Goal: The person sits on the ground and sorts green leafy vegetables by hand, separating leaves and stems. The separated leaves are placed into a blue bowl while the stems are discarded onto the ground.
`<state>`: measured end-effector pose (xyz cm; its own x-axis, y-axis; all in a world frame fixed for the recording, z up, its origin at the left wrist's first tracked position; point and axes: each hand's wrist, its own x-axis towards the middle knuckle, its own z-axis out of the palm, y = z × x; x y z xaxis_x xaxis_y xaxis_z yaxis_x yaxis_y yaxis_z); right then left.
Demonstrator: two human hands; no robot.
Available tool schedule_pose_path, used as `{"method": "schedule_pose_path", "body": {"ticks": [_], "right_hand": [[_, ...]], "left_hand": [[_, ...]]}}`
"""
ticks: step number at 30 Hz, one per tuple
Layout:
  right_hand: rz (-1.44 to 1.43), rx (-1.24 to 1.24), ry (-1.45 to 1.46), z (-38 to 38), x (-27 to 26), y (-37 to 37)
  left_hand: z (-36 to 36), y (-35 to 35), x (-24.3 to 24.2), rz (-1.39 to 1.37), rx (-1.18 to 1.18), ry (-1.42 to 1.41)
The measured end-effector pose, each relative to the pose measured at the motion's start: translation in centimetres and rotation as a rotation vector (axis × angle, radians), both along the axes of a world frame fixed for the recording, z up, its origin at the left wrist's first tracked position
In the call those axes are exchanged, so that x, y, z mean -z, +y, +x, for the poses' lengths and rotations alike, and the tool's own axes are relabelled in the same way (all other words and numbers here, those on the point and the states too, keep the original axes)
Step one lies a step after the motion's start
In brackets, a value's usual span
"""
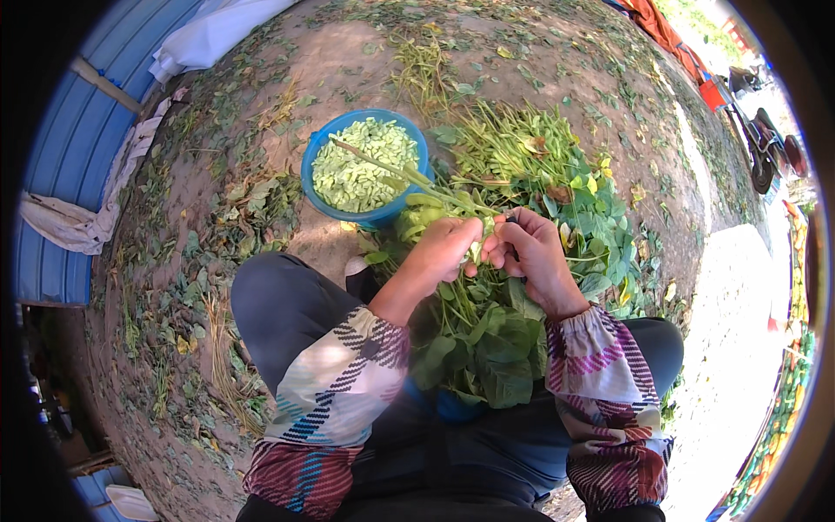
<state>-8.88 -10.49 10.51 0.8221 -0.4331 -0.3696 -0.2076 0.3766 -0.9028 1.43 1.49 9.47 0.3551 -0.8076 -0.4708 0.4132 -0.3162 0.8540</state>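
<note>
My left hand (450, 248) is closed on a leafy bean plant stalk (417, 179) with green pods. Its bare end reaches over a blue plastic bowl (425, 156) full of shelled green beans (362, 166). Close against the left, my right hand (525, 251) pinches at the same plant with thumb and fingers; a small dark thing shows at its fingers. Exactly what lies between the fingertips is hidden. Large green leaves (502, 352) hang below both hands over my lap.
Beyond my hands lies a pile of bean plants with pods (522, 143) and leaves. Loose leaves and dry stalks (218, 352) litter the dirt ground. Blue corrugated metal (59, 163) with white cloth (202, 36) stands at left. A bright pale surface (730, 293) lies at right.
</note>
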Motion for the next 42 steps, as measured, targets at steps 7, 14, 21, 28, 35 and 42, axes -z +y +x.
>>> {"method": "schedule_pose_path", "body": {"ticks": [7,14,21,28,35,42], "right_hand": [[-0.198,-0.066,0.103,-0.4,-0.6,-1.9],[-0.329,-0.244,0.430,0.9,-2.1,-5.1],[-0.056,-0.186,0.167,0.6,-1.0,-6.5],[-0.161,0.109,-0.044,0.2,-0.9,-4.8],[-0.890,0.155,-0.021,0.2,1.0,-1.0],[-1.013,0.059,-0.092,-0.4,1.5,1.4]], "left_hand": [[-0.5,-0.2,0.7,0.046,0.006,-0.082],[-1.1,0.1,1.2,-0.172,0.183,-0.154],[-1.1,0.3,0.3,-0.112,0.241,-0.049],[-0.9,-0.3,-0.1,-0.253,0.249,0.308],[0.4,-0.7,1.1,-0.273,-0.198,0.325],[0.5,-0.7,2.2,-0.189,-0.252,0.185]]}}
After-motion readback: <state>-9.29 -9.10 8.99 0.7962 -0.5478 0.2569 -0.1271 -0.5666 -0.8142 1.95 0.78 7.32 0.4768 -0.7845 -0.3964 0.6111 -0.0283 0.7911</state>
